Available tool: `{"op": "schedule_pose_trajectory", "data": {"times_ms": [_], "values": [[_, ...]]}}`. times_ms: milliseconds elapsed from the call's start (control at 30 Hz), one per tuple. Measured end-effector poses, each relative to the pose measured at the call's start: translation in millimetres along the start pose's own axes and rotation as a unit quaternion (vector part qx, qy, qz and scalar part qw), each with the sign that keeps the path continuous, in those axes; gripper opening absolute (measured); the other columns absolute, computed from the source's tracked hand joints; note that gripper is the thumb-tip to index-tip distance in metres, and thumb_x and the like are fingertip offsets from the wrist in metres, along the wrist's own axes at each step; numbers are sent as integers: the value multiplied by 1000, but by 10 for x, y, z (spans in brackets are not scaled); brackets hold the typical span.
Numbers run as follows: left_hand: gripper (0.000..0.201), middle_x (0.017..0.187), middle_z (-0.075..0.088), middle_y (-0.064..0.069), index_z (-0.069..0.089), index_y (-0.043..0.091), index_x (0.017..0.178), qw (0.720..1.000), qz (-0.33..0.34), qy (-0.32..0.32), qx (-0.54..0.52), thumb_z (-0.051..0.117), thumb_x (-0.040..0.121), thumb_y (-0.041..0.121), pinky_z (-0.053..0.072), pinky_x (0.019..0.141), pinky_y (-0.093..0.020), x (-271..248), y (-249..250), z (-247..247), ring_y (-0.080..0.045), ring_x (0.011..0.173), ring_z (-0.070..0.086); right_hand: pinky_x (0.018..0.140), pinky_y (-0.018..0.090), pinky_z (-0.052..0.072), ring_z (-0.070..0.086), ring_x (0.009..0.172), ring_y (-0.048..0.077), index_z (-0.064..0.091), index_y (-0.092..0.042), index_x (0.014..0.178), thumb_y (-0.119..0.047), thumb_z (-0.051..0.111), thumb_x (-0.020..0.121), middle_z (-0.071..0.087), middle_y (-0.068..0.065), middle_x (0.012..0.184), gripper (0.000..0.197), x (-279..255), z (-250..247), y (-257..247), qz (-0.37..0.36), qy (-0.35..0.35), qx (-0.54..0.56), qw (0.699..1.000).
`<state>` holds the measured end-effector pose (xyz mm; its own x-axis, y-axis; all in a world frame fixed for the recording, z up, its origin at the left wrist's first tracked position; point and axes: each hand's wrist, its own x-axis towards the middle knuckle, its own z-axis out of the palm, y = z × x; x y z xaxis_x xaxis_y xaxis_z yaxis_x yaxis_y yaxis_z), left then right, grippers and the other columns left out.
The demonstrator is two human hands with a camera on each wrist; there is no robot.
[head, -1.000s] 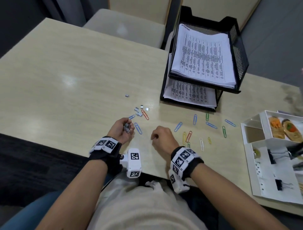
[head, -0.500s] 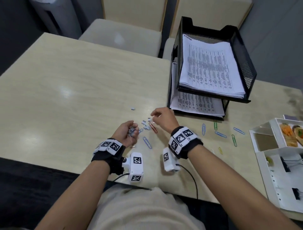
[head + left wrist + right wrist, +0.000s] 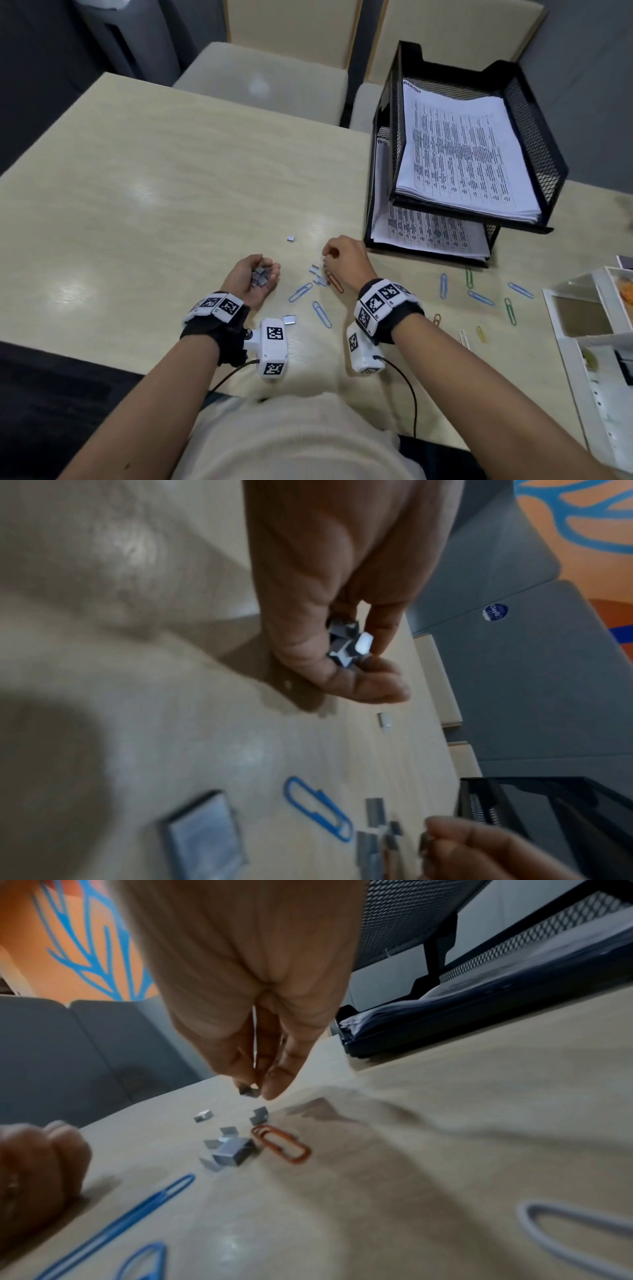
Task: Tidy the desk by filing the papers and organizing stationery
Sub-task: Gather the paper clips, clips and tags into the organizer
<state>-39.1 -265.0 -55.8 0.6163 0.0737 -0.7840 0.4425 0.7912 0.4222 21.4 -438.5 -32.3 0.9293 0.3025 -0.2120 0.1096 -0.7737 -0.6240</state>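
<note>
My left hand [image 3: 255, 279] lies palm up on the desk, fingers cupped round a pile of grey staple blocks [image 3: 259, 276] [image 3: 346, 645]. My right hand [image 3: 337, 255] hovers just left of the paper tray and pinches one staple block [image 3: 249, 1091] between thumb and fingertips. More staple blocks [image 3: 318, 275] [image 3: 227, 1148] lie under it beside an orange paper clip [image 3: 334, 281] [image 3: 281, 1144]. One staple block [image 3: 291, 238] sits alone farther back, and a larger one [image 3: 289, 320] [image 3: 205, 837] lies near my left wrist.
A black two-tier mesh tray [image 3: 534, 130] holding printed papers [image 3: 459, 154] stands at the back right. Coloured paper clips [image 3: 479, 297] are scattered on the desk [image 3: 137, 192] to the right. A white organiser [image 3: 582, 346] sits at the right edge. Two chairs [image 3: 267, 78] stand behind.
My right hand moved from the near desk edge forward to the staple blocks and picked one up. My left hand turned palm up, showing its gathered staples.
</note>
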Motion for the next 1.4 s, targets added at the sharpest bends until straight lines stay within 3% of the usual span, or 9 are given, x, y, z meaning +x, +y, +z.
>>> {"op": "schedule_pose_trajectory", "data": {"times_ms": [267,367,467,633,733,867,1033,1200,1400], "values": [[36,50,67,-13,51,0,69,999,4,-7,-39,38,97,19,56,51,-21,17,-59,-35,-18,47,69,76,32,43,56,97,34,65,5,90,10,47,77,59,21,104,23,61,61,-12,-19,-89,-102,991],[36,56,69,-16,53,-2,73,999,-11,-22,-23,37,97,19,58,55,-25,47,-61,10,-23,51,70,74,21,41,58,95,30,69,3,88,8,46,78,65,20,101,25,105,32,-66,2,-49,-48,998],[38,56,69,-16,55,-3,77,998,-28,-48,-2,34,98,21,57,53,-24,67,-65,102,-21,51,70,58,-3,35,58,80,18,72,2,84,5,56,77,70,19,89,17,70,28,-298,-9,-40,65,997],[33,50,66,-7,56,1,79,997,-34,-71,-2,35,97,19,56,49,-20,93,-94,180,-14,45,66,69,19,47,61,83,18,74,-8,83,-3,67,74,72,13,86,12,20,-7,-546,-23,-98,151,983],[41,42,60,-7,53,4,65,998,-52,-33,32,37,97,24,47,35,-13,121,-42,129,-11,33,57,77,21,42,60,95,25,72,-5,86,0,61,77,69,16,94,16,122,4,-405,-4,-66,67,996],[44,35,47,3,41,15,57,996,-56,-25,62,32,98,28,28,28,-7,148,84,46,-6,25,39,74,27,41,57,98,32,65,0,92,6,52,73,61,16,103,24,80,132,-216,-8,-129,-96,987],[55,30,29,5,37,19,44,994,-50,-16,92,32,97,32,17,30,-11,148,177,-52,-7,24,26,76,30,44,58,95,33,66,1,89,5,49,75,63,18,101,22,205,215,-346,-15,-94,-82,992],[40,34,41,6,38,16,58,995,-40,-14,88,37,96,29,31,32,-9,121,168,-113,-7,28,38,80,32,42,55,103,31,65,-4,102,2,47,83,60,16,110,28,499,282,-526,-65,-70,-107,990],[35,42,59,0,49,9,65,996,-11,-25,84,41,96,23,50,43,-13,95,48,-98,-11,41,63,76,30,41,56,98,34,68,2,91,10,47,77,61,19,103,26,458,354,-439,-71,-99,-120,985]]}}
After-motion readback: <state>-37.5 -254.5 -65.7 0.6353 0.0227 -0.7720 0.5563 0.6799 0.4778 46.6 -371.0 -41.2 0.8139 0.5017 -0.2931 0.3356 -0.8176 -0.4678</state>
